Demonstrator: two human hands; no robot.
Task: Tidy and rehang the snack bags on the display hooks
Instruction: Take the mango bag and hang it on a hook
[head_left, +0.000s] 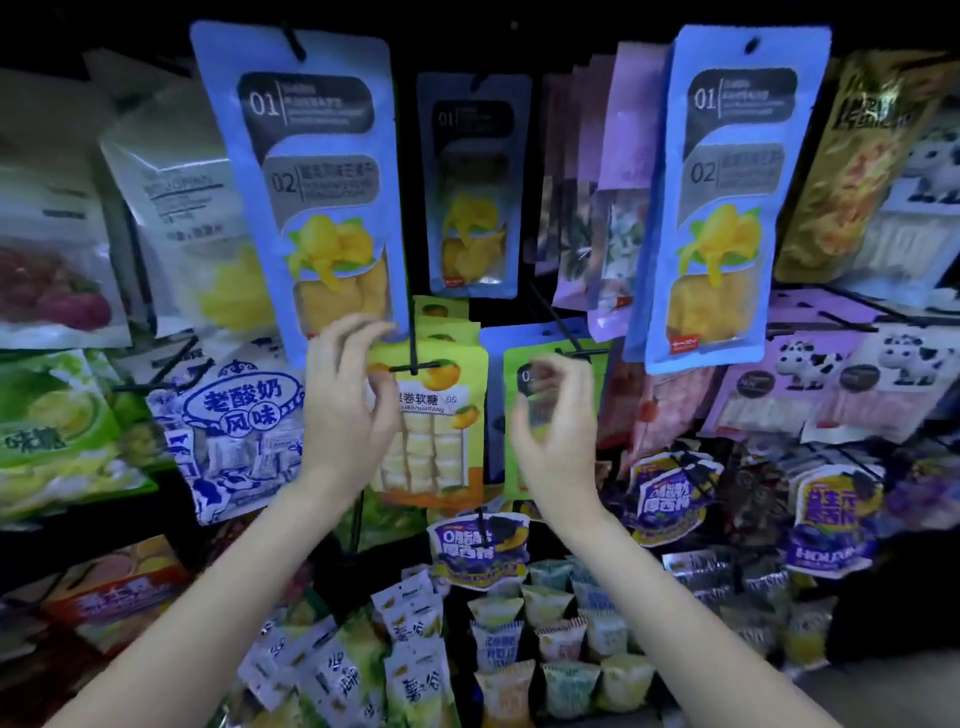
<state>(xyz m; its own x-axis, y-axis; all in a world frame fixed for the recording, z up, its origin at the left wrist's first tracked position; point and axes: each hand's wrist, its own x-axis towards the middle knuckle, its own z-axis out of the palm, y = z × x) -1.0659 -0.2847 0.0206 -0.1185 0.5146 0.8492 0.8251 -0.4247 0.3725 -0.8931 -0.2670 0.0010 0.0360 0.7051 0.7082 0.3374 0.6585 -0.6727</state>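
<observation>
Blue bags (306, 171) hang neatly above the orange bag (431, 415) (three show). Left hand (345, 400) pinches the orange bag's top by its hook (413, 366). Right hand (553, 415) beside it curls on a green bag (524, 467). Both likely need rehanging.
</observation>
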